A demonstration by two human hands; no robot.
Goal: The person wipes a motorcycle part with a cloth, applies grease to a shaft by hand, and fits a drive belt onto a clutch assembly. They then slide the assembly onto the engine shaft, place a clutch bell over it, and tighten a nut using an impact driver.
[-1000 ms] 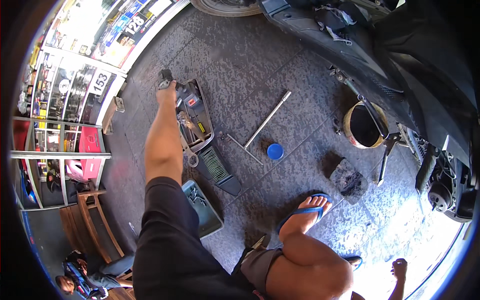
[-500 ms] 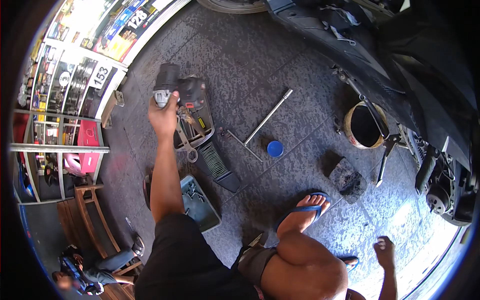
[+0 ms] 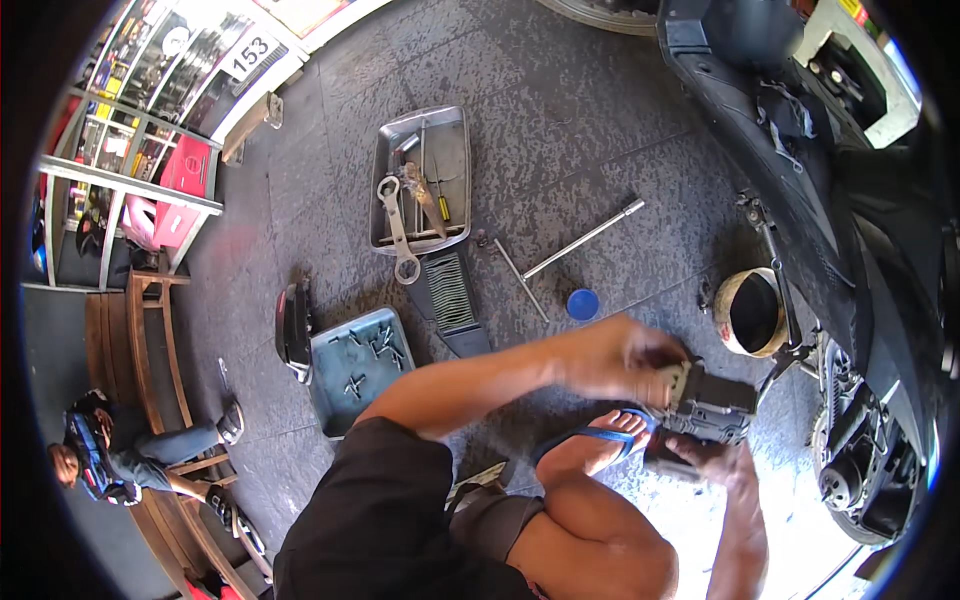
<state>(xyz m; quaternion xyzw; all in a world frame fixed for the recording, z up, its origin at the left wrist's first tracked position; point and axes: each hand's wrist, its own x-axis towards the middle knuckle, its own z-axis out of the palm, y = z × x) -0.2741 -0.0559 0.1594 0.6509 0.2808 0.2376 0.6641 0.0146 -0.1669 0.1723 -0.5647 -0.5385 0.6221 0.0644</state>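
Near my foot at the right, a black and grey cordless impact wrench (image 3: 728, 398) is between my two hands, slightly blurred. My left hand (image 3: 622, 362) reaches across and grips it from its left side. From below, my right hand (image 3: 712, 460) closes around its lower part; its fingers are partly hidden. To their left, a blue round cap (image 3: 583, 304) and a T-handle socket wrench (image 3: 580, 243) lie on the floor.
A metal tray (image 3: 463, 150) holds a ring spanner (image 3: 398, 225) and a yellow screwdriver (image 3: 443, 207). A blue-grey tray (image 3: 330, 395) has several metal pieces. A ribbed black part (image 3: 452, 295) lies between. Right: motorcycle (image 3: 845, 250), bucket (image 3: 735, 310). Someone sits on the bench (image 3: 165, 330).
My left hand has carried the impact wrench from above the metal tray rightward and nearer to me. My right hand has come up and taken hold of it too. The view has shifted.
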